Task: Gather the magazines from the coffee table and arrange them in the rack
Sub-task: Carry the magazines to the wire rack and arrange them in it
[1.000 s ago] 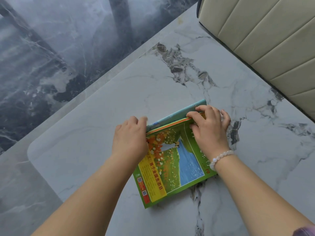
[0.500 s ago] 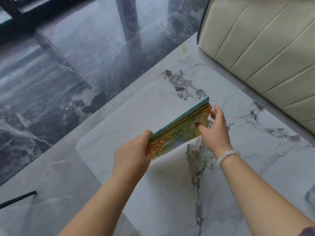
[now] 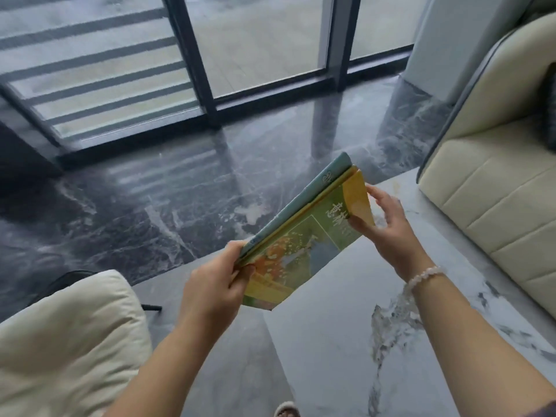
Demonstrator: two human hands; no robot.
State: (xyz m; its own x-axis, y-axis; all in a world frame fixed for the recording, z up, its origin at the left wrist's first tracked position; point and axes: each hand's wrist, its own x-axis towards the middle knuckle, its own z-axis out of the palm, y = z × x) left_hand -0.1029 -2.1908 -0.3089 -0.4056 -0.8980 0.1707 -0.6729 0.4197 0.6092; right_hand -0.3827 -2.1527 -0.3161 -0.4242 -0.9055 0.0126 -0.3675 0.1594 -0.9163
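A small stack of magazines (image 3: 304,236), green and yellow cover in front and a teal one behind, hangs tilted in the air above the near corner of the white marble coffee table (image 3: 355,326). My left hand (image 3: 215,287) pinches the stack's lower left corner. My right hand (image 3: 388,227), with a bead bracelet on the wrist, grips the upper right edge. No rack is in view.
A cream sofa (image 3: 493,182) runs along the table's right side. A cream cushioned seat (image 3: 66,341) sits at lower left. Dark glossy marble floor (image 3: 150,206) stretches to tall glass doors (image 3: 258,49) at the back. A slippered foot (image 3: 285,410) shows at the bottom.
The magazines lay flat on the table a second ago; both hands have lifted them up and tilted them on edge. The view has swung up toward the floor and glass doors.
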